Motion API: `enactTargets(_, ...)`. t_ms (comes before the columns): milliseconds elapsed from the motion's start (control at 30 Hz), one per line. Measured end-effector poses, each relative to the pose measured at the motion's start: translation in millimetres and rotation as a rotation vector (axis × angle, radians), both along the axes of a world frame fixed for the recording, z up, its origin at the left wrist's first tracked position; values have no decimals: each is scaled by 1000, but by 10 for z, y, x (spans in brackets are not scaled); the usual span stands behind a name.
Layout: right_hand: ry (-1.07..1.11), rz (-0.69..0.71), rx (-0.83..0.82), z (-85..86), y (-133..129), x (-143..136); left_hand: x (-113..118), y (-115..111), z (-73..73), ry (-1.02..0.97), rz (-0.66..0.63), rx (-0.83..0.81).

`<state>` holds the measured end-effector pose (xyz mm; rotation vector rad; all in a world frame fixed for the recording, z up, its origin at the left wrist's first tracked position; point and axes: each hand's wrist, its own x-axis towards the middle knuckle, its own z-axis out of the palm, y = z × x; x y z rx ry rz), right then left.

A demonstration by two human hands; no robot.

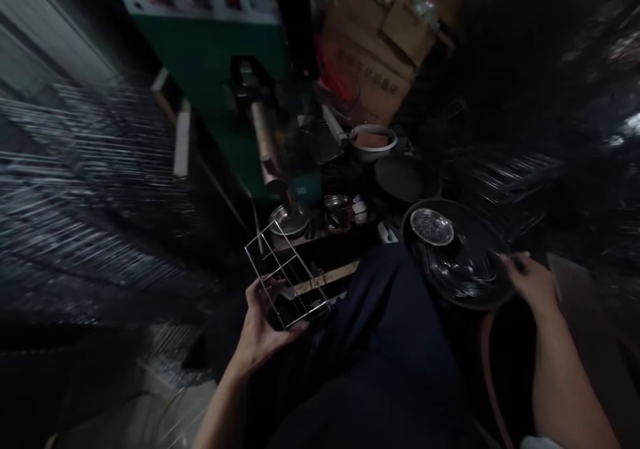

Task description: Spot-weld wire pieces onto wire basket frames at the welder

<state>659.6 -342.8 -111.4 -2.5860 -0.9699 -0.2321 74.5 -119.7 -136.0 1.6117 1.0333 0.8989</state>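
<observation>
My left hand grips a wire frame, an open box-like shape of thin shiny rods, by its lower end above my left thigh. My right hand is at the right rim of a wide dark round tray, its fingers curled together. What they hold, if anything, is too dark to make out. On the tray lie a small metal bowl filled with tiny pieces and a bunch of shiny thin metal parts.
Ahead stands a press-like tool with a copper-coloured shaft above a round metal plate. Behind the tray are a dark pan, a white pot and cardboard. Stacked wire racks fill the left; a phone-like black object stands behind.
</observation>
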Motion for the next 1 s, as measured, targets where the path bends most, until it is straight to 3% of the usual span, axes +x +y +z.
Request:
enactTargets(100, 232, -35, 244, 536, 42, -162, 90, 20, -126, 36, -61, -19)
enactTargets(200, 407, 156, 566, 951, 369, -523, 133, 68, -138, 37, -68, 35)
enactTargets(367, 448, 460, 429, 1615, 1197, -1165, 137, 159, -30, 79, -95, 202)
enactTargets(500, 372, 602, 531, 1964, 1720, -1317, 38, 221, 74, 186, -51, 284)
enactTargets(600, 476, 695, 483, 1854, 2104, -1340, -45, 292, 109, 186, -16, 303)
enactTargets(700, 730, 762, 388, 1397, 2514, -1454, -99, 400, 102, 135, 1, 284)
enactTargets(867, 988, 727, 507, 520, 3026, -1852, -155, 536, 95, 41, 14, 224)
enactTargets(1000, 970, 837, 503, 226, 3191, -2156, -197, 562, 147, -11, 16, 198)
